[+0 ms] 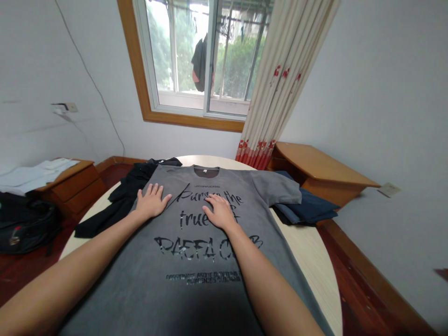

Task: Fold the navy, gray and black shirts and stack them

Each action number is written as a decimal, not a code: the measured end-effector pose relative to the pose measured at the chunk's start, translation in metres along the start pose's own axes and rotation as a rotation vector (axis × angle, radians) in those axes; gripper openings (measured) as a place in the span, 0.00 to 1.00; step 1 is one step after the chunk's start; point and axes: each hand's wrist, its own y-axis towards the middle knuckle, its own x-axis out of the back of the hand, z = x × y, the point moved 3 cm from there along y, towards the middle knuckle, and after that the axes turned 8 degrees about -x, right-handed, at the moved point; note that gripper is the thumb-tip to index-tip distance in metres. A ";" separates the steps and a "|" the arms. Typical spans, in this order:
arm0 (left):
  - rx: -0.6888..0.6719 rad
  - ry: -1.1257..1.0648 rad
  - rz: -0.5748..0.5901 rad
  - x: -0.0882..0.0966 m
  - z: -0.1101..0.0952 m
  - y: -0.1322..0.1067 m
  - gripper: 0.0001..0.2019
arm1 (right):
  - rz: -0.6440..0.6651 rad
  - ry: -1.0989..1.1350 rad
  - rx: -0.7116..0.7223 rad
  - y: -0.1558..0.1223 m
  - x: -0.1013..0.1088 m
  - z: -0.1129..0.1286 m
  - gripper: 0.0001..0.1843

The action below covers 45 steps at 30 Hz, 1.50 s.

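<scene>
A grey T-shirt with black lettering lies spread face up, its collar toward the window. My left hand rests flat on the shirt's upper left part, fingers spread, near the left sleeve side. Over the printed words at the chest, my right hand lies palm down with its fingers stretched out, covering some letters. Neither hand grips the cloth. The shirt's right sleeve extends over dark folded clothes.
The shirt lies on a round pale table. Black clothes sit at its left, navy folded clothes at its right. Beyond stand a wooden desk, a curtain and a drawer cabinet. A black bag is at far left.
</scene>
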 end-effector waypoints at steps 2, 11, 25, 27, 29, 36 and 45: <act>0.015 -0.025 0.052 0.005 0.000 0.001 0.38 | -0.002 0.000 0.001 0.000 0.000 0.000 0.23; -0.205 -0.142 -0.077 0.024 -0.066 0.021 0.34 | -0.021 -0.001 0.015 0.002 -0.001 -0.002 0.23; -0.243 -0.221 -0.194 0.003 -0.063 0.019 0.27 | -0.463 0.051 -0.342 0.017 0.098 -0.051 0.20; -0.221 -0.302 -0.280 0.012 -0.062 0.014 0.27 | -0.553 -0.032 -0.503 0.011 0.136 -0.078 0.23; -0.227 -0.363 -0.427 0.022 -0.060 0.006 0.28 | -0.561 -0.135 -0.679 0.000 0.162 -0.103 0.25; -0.610 -0.411 -0.630 0.036 -0.067 -0.015 0.22 | -0.314 -0.259 -1.014 -0.022 0.172 -0.154 0.35; -0.446 -0.474 -0.464 0.020 -0.062 0.001 0.27 | -0.348 -0.218 -1.026 -0.018 0.173 -0.173 0.33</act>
